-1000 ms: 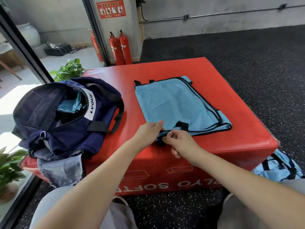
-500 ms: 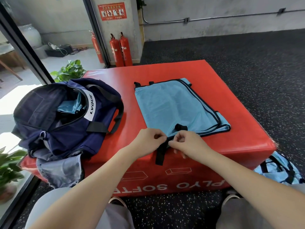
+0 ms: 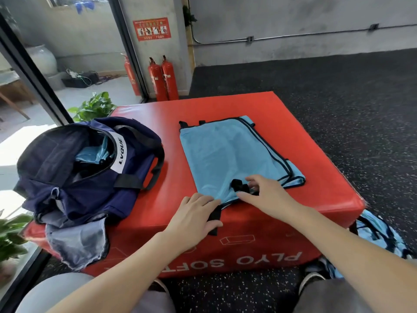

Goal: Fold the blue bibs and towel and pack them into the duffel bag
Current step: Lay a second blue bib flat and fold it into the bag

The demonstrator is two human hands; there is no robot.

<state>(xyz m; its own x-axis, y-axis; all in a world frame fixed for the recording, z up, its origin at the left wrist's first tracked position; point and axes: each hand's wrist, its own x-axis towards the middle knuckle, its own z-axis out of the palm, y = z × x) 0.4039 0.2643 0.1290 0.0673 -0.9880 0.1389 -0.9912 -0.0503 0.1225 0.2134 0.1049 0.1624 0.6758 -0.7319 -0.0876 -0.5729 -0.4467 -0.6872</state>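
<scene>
Both arms reach over the red box (image 3: 293,123). The bib (image 3: 225,154) lies flat on it, bag (image 3: 85,177) to its left. Left hand (image 3: 194,219) rests spread on the bib's near corner; right hand (image 3: 268,195), fingers loose, touches the black strap (image 3: 239,185).

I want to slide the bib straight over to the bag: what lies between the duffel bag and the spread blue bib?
In the head view, only bare red box top separates the duffel bag from the blue bib.
</scene>
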